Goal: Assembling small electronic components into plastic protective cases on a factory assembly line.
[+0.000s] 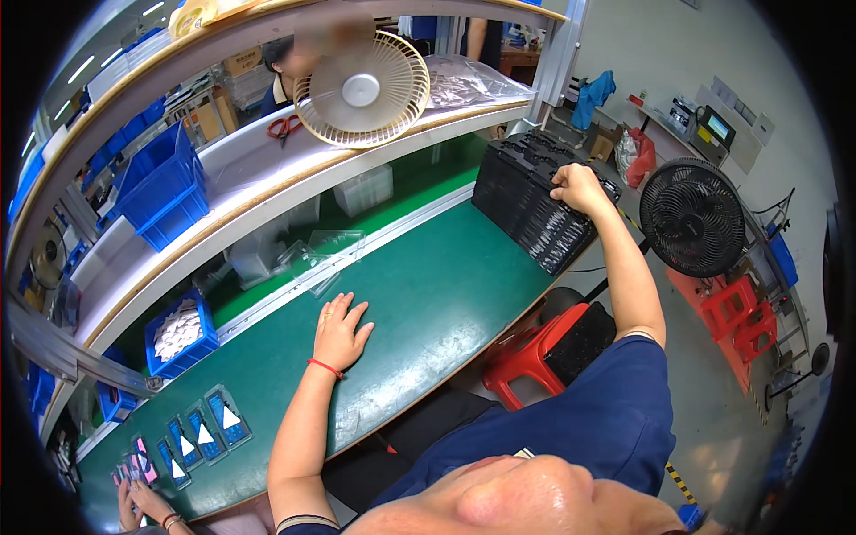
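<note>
- Right hand (578,187) reaching far out, fingers curled over the top edge of a tall stack of black moulded plastic trays (535,209) at the far right end of the green-topped counter (446,294).
- Left hand (340,332) lying flat on the green surface, fingers spread wide, holding nothing, red cord at the wrist.
- Judged from the grip: better to pinch only the topmost tray, lift straight up, and keep the flat hand braced so the stack stays square near the counter's edge.
- Further left along the counter: a row of small blue rectangular packets with white triangle marks (205,437), lying flat and side by side.
- Beyond those, another person's hands (143,504) on pink-marked packets at the lower left rim.
- Blue plastic bin of white sachets (181,334) at the far edge of the counter; clear plastic blister shells (321,254) just right of it.
- On the shelf above: larger blue crate (160,192), red-handled scissors (283,127), cream round fan (361,89).
- Off to the right: black floor fan (691,217), red plastic stool (530,352).
</note>
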Demonstrator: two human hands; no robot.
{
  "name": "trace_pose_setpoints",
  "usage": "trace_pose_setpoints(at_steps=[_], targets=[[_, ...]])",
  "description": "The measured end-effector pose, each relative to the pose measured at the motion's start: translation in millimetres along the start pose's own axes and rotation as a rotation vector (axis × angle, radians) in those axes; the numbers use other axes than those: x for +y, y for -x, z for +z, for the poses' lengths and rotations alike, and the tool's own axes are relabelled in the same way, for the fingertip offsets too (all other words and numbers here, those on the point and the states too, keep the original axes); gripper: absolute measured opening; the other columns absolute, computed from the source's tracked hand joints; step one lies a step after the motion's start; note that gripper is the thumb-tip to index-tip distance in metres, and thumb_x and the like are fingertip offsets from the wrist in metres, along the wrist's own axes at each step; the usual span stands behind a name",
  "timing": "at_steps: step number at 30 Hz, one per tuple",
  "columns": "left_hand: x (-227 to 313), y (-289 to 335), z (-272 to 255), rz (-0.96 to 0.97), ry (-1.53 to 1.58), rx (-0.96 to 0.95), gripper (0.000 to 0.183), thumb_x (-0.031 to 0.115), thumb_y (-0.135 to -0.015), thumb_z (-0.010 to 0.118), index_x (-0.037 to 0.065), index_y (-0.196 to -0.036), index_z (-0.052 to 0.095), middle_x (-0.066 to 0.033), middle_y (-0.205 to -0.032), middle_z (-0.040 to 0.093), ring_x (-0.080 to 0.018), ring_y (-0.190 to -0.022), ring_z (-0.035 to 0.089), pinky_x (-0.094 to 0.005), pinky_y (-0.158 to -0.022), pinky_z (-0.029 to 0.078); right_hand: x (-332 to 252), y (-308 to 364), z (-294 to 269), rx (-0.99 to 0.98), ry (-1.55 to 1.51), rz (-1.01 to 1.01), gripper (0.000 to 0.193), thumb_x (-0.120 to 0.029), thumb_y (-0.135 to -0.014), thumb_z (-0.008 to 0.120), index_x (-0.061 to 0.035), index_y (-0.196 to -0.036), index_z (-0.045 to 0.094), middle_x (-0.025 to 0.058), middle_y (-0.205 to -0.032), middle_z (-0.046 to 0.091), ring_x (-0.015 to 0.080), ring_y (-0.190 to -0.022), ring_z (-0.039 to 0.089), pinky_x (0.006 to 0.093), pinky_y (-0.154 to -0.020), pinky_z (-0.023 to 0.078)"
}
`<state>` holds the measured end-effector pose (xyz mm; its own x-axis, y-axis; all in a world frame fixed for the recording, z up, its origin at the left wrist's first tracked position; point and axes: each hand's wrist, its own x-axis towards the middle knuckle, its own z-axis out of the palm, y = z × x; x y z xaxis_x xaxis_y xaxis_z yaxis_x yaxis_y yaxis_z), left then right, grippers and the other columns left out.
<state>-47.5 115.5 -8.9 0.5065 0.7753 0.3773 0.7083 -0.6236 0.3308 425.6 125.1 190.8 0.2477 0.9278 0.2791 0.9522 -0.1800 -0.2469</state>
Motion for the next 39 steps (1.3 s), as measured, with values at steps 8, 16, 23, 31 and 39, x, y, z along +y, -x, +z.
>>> trace_pose_setpoints(at_steps=[8, 16, 23, 31, 39], targets=[[-8.0, -2.4, 7.2, 0.055, -0.011, 0.044, 0.038, 0.027, -0.083, 0.065, 0.008, -0.116, 0.062, -0.0190, -0.130, 0.051, -0.0362, -0.124, 0.045, -0.0481, -0.106, 0.032, 11.3, 71.6, -48.0, 0.208, -0.091, 0.057, 0.029, -0.016, -0.071, 0.075, 0.0004, -0.094, 0.066, 0.0145, -0.074, 0.066, 0.0261, -0.072, 0.065, 0.0358, -0.069, 0.049], [-3.5, -11.7, 2.2, 0.034, -0.069, -0.008, 0.037, 0.023, -0.087, 0.062, 0.007, -0.120, 0.060, -0.0162, -0.134, 0.049, -0.0336, -0.127, 0.043, -0.0442, -0.108, 0.030, 96.6, 214.7, 16.2, 0.284, 0.055, 0.693, 0.032, -0.026, -0.074, 0.074, -0.0021, -0.094, 0.066, 0.0177, -0.083, 0.067, 0.0327, -0.082, 0.066, 0.0403, -0.075, 0.051], [-0.5, -2.3, 1.0, 0.015, -0.101, -0.046, 0.037, 0.023, -0.088, 0.061, 0.009, -0.123, 0.059, -0.0146, -0.137, 0.047, -0.0327, -0.129, 0.041, -0.0433, -0.109, 0.030, 155.9, 242.9, 162.6, 0.025, 0.125, 1.166, 0.028, -0.023, -0.078, 0.068, -0.0023, -0.097, 0.069, 0.0205, -0.103, 0.067, 0.0349, -0.100, 0.064, 0.0419, -0.086, 0.052], [0.6, -3.0, 11.4, 0.006, -0.089, -0.081, 0.037, 0.023, -0.088, 0.061, 0.009, -0.123, 0.059, -0.0137, -0.138, 0.047, -0.0314, -0.130, 0.041, -0.0435, -0.110, 0.029, 169.6, 256.2, 275.3, -0.057, 0.141, 1.055, 0.022, -0.016, -0.086, 0.055, -0.0026, -0.093, 0.071, 0.0215, -0.100, 0.067, 0.0333, -0.091, 0.068, 0.0421, -0.078, 0.056], [-5.7, -10.2, 2.3, 0.014, -0.109, -0.016, 0.037, 0.024, -0.087, 0.062, 0.009, -0.121, 0.060, -0.0148, -0.135, 0.049, -0.0323, -0.128, 0.043, -0.0439, -0.108, 0.031, 172.4, 220.9, 271.2, -0.088, 0.075, 1.023, 0.033, -0.034, -0.082, 0.068, -0.0056, -0.098, 0.070, 0.0201, -0.104, 0.066, 0.0340, -0.098, 0.065, 0.0430, -0.083, 0.054]])
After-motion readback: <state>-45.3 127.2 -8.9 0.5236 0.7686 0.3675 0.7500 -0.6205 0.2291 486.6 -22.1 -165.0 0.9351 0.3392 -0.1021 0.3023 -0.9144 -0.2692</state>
